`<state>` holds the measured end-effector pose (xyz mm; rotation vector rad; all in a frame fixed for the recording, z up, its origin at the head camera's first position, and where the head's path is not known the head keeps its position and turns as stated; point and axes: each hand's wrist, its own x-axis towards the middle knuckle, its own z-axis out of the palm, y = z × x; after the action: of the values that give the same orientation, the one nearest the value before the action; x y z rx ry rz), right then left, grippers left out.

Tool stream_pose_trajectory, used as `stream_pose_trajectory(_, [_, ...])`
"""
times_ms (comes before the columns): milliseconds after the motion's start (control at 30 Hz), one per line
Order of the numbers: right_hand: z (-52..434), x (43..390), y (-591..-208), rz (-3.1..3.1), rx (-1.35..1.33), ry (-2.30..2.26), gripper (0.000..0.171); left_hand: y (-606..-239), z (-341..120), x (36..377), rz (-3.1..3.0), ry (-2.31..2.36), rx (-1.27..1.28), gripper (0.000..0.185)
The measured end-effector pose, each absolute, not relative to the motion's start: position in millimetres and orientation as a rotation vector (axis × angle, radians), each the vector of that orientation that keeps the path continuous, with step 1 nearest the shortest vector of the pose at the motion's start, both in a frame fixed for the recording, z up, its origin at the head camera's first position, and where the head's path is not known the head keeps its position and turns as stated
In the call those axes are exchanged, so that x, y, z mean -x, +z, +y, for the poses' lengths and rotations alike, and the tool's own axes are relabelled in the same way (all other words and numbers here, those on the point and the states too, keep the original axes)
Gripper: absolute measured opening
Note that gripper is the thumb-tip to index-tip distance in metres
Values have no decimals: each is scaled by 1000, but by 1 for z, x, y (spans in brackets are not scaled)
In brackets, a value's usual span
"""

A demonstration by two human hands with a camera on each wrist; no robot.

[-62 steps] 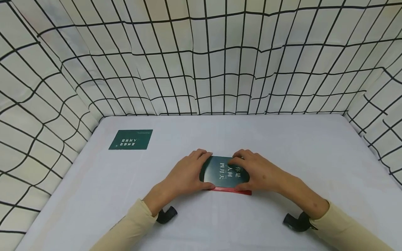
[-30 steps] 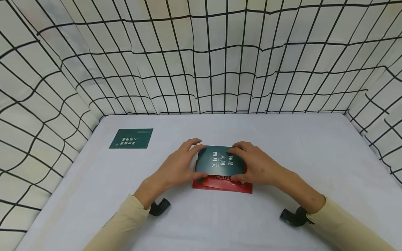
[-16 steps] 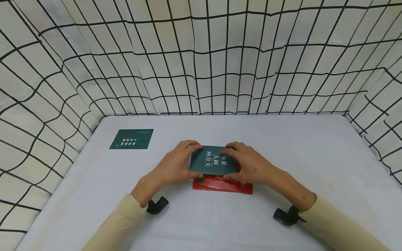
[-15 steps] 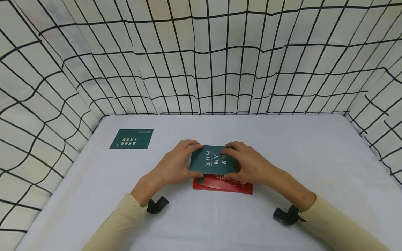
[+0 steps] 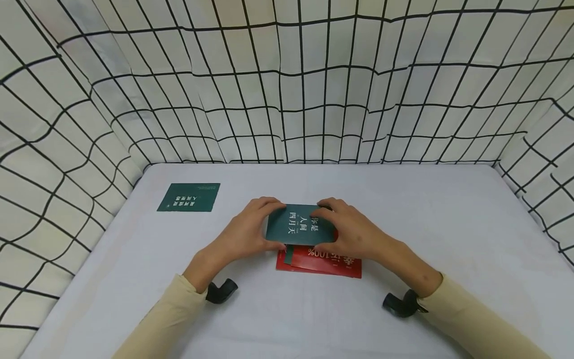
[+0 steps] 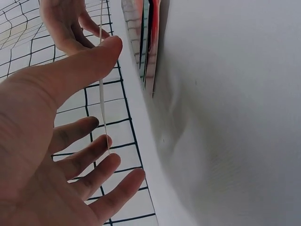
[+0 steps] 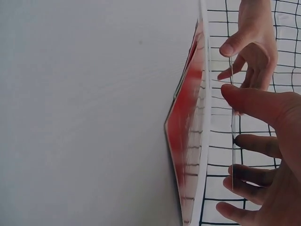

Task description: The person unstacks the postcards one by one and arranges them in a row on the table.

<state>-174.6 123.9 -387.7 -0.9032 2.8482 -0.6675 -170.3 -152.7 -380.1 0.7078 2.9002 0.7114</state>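
A dark green card (image 5: 298, 225) with white characters is held level between both hands, a little above the table. My left hand (image 5: 244, 230) grips its left end, thumb on the near edge and fingers at the far edge. My right hand (image 5: 358, 233) grips the right end the same way. Edge-on, the card (image 6: 101, 94) is a thin line between thumb and fingers in the left wrist view, and in the right wrist view the card (image 7: 233, 127) looks equally thin. Beneath it lie overlapping red cards (image 5: 325, 262) with a strip of green showing, partly covered by the held card.
Another green card (image 5: 189, 197) lies flat at the table's far left. The white table (image 5: 403, 199) is bordered by white walls with a black grid (image 5: 305, 99). Black wrist cameras (image 5: 221, 291) hang under both sleeves.
Both hands have raised the green card off the red cards and carried it leftward and away from the body, uncovering more red. The far-left card stays put.
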Motion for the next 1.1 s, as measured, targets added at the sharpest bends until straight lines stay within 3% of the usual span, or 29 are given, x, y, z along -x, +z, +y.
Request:
stream_pose_trajectory(600, [112, 178, -382, 2880, 937, -702, 74, -377, -161, 173, 2844, 931, -476, 111])
stream_pose_trajectory(1100, [108, 180, -376, 2855, 834, -791, 89, -372, -169, 173, 2879, 939, -415, 107])
